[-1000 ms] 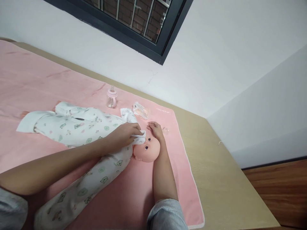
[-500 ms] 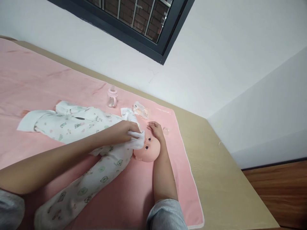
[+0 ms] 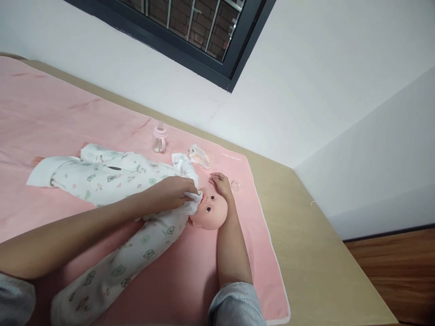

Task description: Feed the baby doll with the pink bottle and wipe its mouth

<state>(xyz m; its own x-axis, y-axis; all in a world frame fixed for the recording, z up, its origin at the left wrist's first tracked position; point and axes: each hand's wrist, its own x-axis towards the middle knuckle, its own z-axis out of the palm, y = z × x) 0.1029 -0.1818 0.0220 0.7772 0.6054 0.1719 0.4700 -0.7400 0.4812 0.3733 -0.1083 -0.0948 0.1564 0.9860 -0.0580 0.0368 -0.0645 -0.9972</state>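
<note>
A baby doll (image 3: 212, 210) in a white printed sleepsuit (image 3: 118, 181) lies on a pink blanket (image 3: 50, 117). My left hand (image 3: 176, 190) is closed on a small white cloth (image 3: 194, 197) and presses it against the lower part of the doll's face. The cloth hides the doll's mouth and chin. My right hand (image 3: 221, 183) rests on the top of the doll's head, fingers slightly curled over it.
A small pink baby bottle (image 3: 159, 138) stands upright beyond the doll. A clear plastic packet (image 3: 200, 157) lies next to it. The blanket covers a wooden table (image 3: 306, 244), whose right edge drops to a wood floor. A white wall and dark window frame stand behind.
My left hand has bunched the white cloth smaller and drawn it down off the doll's eyes onto the lower face. My right hand has stayed on the doll's head.
</note>
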